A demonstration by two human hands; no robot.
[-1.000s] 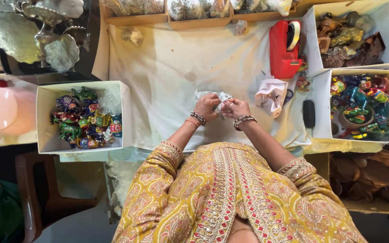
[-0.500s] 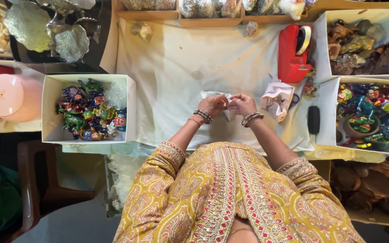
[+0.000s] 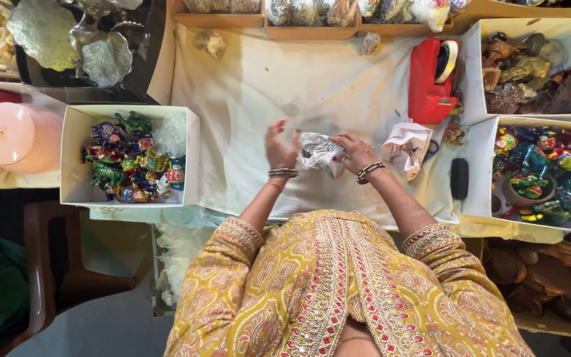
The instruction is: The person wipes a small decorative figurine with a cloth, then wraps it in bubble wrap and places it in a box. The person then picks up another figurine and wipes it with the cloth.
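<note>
On the cloth-covered table [image 3: 252, 86], a white box [image 3: 71, 158] of painted animal figurines [image 3: 127, 162] stands well left of the red tape dispenser [image 3: 431, 82]; another box [image 3: 480, 172] of them lies below-right. Down-left of the dispenser, the clear-wrapped bundle [image 3: 318, 152] sits between both hands: right hand [image 3: 358, 152] grasps it, left hand [image 3: 279, 145] open, touching.

Both hands [image 3: 281, 147] [image 3: 358, 152] around a small clear-wrapped bundle [image 3: 320, 152] over white cloth [image 3: 259, 86].
</note>
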